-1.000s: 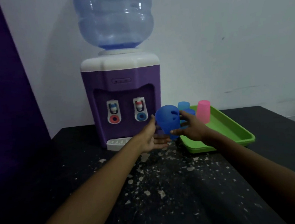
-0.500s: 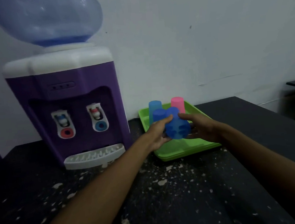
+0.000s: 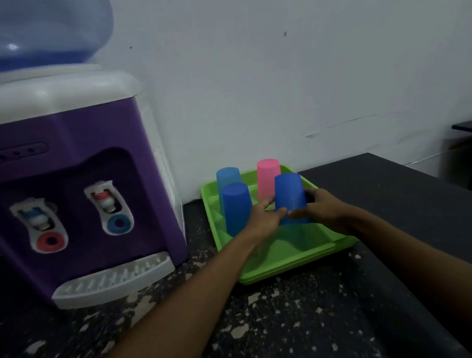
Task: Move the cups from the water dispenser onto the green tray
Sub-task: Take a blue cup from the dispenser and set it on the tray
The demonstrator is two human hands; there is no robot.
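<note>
While both forearms reach in low over the speckled counter (image 3: 270, 318), the left hand (image 3: 264, 219) and right hand (image 3: 321, 210) clasp an upturned dark blue cup (image 3: 289, 192), seemingly just touching the green tray (image 3: 279, 266); three cups stand behind.

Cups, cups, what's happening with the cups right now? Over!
Left hand and right hand both on dark blue cup, upside down over green tray. Three cups already on tray. Drip tray bare. Nothing blocking.
</note>
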